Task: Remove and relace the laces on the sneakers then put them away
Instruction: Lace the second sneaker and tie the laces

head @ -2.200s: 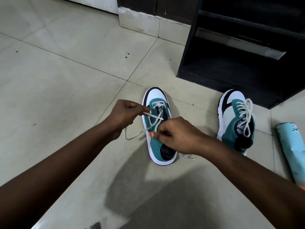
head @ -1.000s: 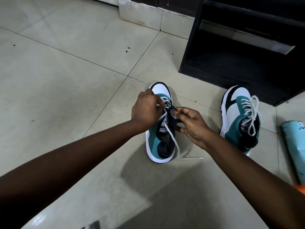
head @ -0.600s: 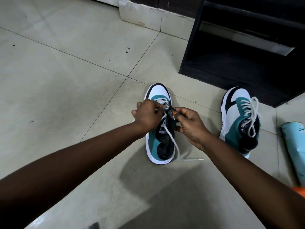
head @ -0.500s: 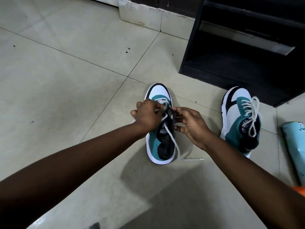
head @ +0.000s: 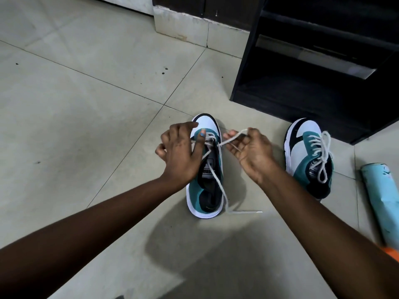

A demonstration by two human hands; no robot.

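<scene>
Both forearms reach forward and inward, bare; left hand (head: 180, 152) back-up, fingers spread and loosely bent, thumb tip pressing down near the lowest crossings of the lace (head: 218, 180); right hand (head: 251, 147) palm turned inward, fingers curled, pinching a taut run of the lace.

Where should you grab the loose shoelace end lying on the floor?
Pinch the loose lace end just behind its stiff tip, coming from above on the right of the sneaker. It lies flat on the floor tiles, pointing away from the shoe, nothing covering it.
</scene>
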